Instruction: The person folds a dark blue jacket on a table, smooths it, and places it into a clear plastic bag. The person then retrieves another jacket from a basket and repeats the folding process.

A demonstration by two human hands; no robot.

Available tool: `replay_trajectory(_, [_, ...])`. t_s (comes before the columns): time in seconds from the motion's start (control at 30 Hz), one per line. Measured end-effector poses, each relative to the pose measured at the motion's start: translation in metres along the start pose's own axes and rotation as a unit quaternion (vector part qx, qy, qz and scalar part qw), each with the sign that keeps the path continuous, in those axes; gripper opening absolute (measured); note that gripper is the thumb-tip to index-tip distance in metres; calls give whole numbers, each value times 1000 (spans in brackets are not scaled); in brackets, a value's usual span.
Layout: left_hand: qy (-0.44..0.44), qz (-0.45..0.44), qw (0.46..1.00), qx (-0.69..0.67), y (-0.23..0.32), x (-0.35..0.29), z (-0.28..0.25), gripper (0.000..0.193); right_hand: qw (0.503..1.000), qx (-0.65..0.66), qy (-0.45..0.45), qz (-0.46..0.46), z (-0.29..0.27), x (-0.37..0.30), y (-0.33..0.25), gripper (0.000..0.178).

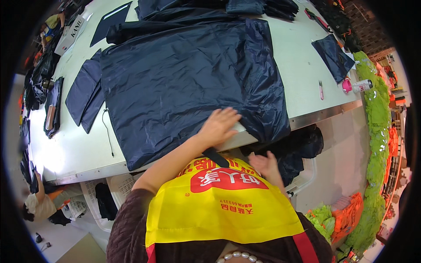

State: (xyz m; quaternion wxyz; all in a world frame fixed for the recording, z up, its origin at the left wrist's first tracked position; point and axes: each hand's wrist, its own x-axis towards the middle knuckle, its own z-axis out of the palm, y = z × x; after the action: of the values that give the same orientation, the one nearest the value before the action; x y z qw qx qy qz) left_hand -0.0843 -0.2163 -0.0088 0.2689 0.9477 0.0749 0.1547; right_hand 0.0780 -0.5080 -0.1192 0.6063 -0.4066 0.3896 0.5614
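A large dark navy sheet of thin, crinkled cloth lies spread over the table, its near edge reaching the table's front. My left hand rests flat on the cloth's near edge, fingers stretched out and pointing right. My right hand is just below the table edge, in front of my yellow apron. Its thumb and fingers stand apart, and nothing shows between them. Between the two hands, a narrow dark strip hangs past the edge onto the apron.
Folded dark pieces and a thin cord lie left of the cloth. At right are small snips, a dark pouch-like piece and a small bottle. White baskets stand below. Green cloth is piled far right.
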Motion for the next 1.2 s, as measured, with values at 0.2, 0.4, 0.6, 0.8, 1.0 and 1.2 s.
replay_trajectory(0.2, [-56, 87, 990, 97, 1, 21, 37, 57, 939, 261, -100, -199, 45, 56, 2, 35])
replay_trajectory(0.4, [-53, 105, 989, 93, -5, 18, 40, 60, 748, 34, -92, -656, 142, -121, 0, 23])
replay_trajectory(0.6, [-141, 53, 988, -40, -9, 15, 46, 48, 232, -575, -169, -766, 232, -130, 62, 38])
replay_trajectory(0.8, [4, 7, 1000, 26, -10, -77, -9, 60, 256, -774, 19, -579, 231, -44, 30, 50])
replay_trajectory(1.0, [72, -381, 884, 263, -39, -283, -104, 60, 227, -755, -12, -615, 203, -36, 32, 58])
replay_trajectory(1.2, [404, -491, 771, 43, -90, -233, -153, 45, 185, -769, -24, -612, 202, -36, 30, 62])
